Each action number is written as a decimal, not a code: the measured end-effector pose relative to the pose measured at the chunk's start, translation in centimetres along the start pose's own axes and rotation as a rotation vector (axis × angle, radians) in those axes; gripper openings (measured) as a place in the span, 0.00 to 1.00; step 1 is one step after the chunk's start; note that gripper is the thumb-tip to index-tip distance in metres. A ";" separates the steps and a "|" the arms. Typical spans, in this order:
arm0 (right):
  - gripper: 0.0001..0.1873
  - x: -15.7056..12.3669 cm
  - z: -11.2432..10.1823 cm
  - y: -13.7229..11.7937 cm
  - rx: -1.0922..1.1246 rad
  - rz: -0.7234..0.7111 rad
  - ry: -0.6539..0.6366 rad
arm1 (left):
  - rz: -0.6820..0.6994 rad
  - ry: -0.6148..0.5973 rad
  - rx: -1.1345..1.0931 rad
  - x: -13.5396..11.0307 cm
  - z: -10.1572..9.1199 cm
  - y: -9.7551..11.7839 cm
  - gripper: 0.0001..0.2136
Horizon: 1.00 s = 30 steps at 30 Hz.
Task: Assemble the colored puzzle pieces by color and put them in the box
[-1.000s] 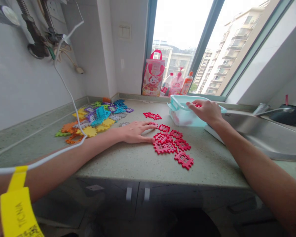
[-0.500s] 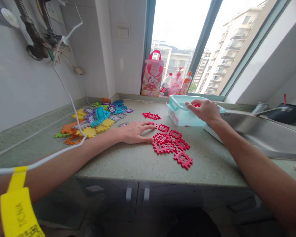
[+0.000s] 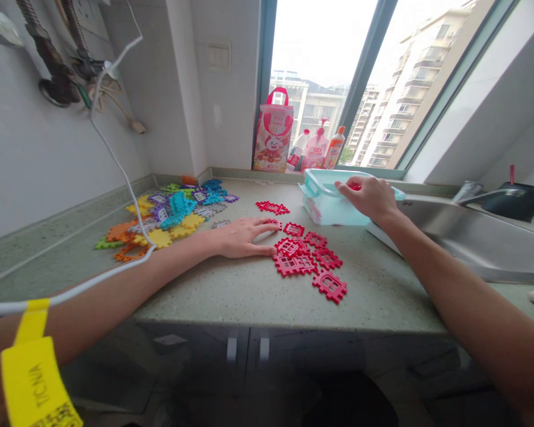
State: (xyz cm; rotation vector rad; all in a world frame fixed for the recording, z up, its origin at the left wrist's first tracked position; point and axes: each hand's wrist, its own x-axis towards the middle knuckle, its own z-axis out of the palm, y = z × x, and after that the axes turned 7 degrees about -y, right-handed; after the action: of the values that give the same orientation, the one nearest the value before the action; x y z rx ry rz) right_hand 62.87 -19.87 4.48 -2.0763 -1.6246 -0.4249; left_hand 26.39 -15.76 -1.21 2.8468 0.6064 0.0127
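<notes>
My left hand [image 3: 242,238] lies flat on the counter with its fingers stretched out. Its fingertips touch the left edge of a group of red interlocking building tiles [image 3: 327,258], several with window-shaped cut-outs. My right hand [image 3: 370,196] is over the clear turquoise plastic box [image 3: 333,210], its fingers closed on a red building tile [image 3: 353,187] that is mostly hidden behind them. Through the box's front wall a few reddish shapes show at the lower left. One more red patch [image 3: 272,207] of tiles lies apart, behind the group.
Mixed-colour building tiles [image 3: 178,210] are heaped at the back left. A white cable [image 3: 124,172] hangs across my left forearm. To the right is a steel sink [image 3: 463,237] with a faucet [image 3: 489,194]. A bag [image 3: 273,139] and bottles [image 3: 315,148] stand by the window.
The view has shifted very slightly. Both hands stay nearly in place, the left by the red tiles and the right over the box with its red tile.
</notes>
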 end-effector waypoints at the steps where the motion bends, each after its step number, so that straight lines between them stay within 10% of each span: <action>1: 0.28 0.0 0.0 0.0 0.003 -0.002 -0.001 | 0.003 0.002 0.000 0.0 0.0 0.0 0.38; 30: 0.31 -0.1 0.2 0.0 0.009 -0.044 0.017 | 0.008 -0.006 0.017 -0.1 -0.1 0.2 0.38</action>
State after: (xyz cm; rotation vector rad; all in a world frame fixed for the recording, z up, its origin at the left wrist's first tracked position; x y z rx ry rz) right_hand 62.86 -19.88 4.27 -2.0281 -1.6622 -0.4480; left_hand 26.38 -15.89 -1.04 2.8644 0.5970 0.0010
